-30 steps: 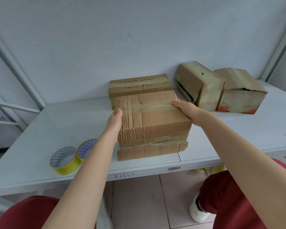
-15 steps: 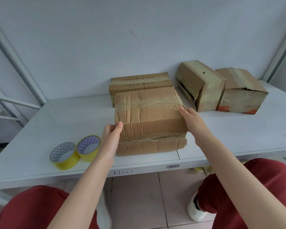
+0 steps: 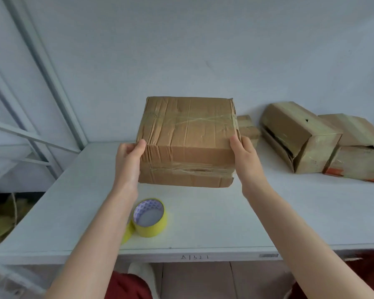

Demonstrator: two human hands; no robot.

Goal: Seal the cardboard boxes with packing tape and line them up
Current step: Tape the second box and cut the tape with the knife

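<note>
A creased brown cardboard box [image 3: 188, 137] wrapped in clear tape is lifted off the white table [image 3: 289, 212], tilted with its top toward me. My left hand [image 3: 129, 160] grips its left side, thumb on the top edge. My right hand [image 3: 244, 157] grips its right side in the same way. A yellow tape roll [image 3: 150, 217] lies on the table below the box, and a second roll [image 3: 127, 233] is mostly hidden behind my left forearm.
A flat box [image 3: 247, 129] peeks out behind the held one. Two taped boxes [image 3: 298, 137] [image 3: 358, 152] sit at the back right against the wall. A metal frame [image 3: 41, 61] stands at the left, where the table ends.
Both hands slid to the box's near corners and lifted it off the table, moving it left and up. The view has shifted left, so the other boxes now appear further right.
</note>
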